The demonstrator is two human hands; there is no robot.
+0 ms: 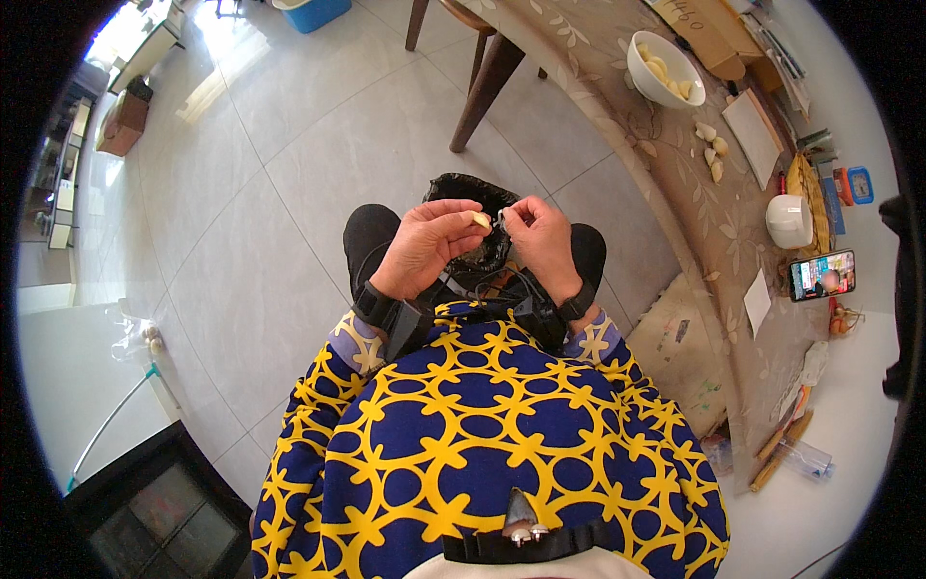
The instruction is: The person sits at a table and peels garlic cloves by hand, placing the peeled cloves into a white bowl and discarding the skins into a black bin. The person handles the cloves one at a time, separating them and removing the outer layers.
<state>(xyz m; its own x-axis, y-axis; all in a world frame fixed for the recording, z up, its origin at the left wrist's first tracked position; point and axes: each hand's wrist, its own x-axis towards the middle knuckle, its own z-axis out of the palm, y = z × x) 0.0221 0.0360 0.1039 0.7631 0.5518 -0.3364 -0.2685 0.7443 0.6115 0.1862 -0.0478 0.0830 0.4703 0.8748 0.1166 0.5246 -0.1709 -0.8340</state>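
Observation:
My left hand (439, 235) holds a pale yellow garlic clove (480, 218) between thumb and fingertips. Close by on its right, my right hand (537, 233) pinches a small whitish piece (500, 216), which looks like peeled skin. Both hands are over a bin lined with a black plastic bag (463, 187), between my knees. On the table to the right, a white bowl (664, 72) contains several peeled cloves. Several unpeeled cloves (712, 150) lie on the tablecloth near the bowl.
The patterned tablecloth (680, 217) curves along my right side. It bears a white mug (788, 221), a propped phone (822, 276), a cardboard box (702, 32) and a blue clock (860, 185). Wooden chair legs (486, 90) stand ahead on the tiled floor. A blue tub (312, 14) is farther off.

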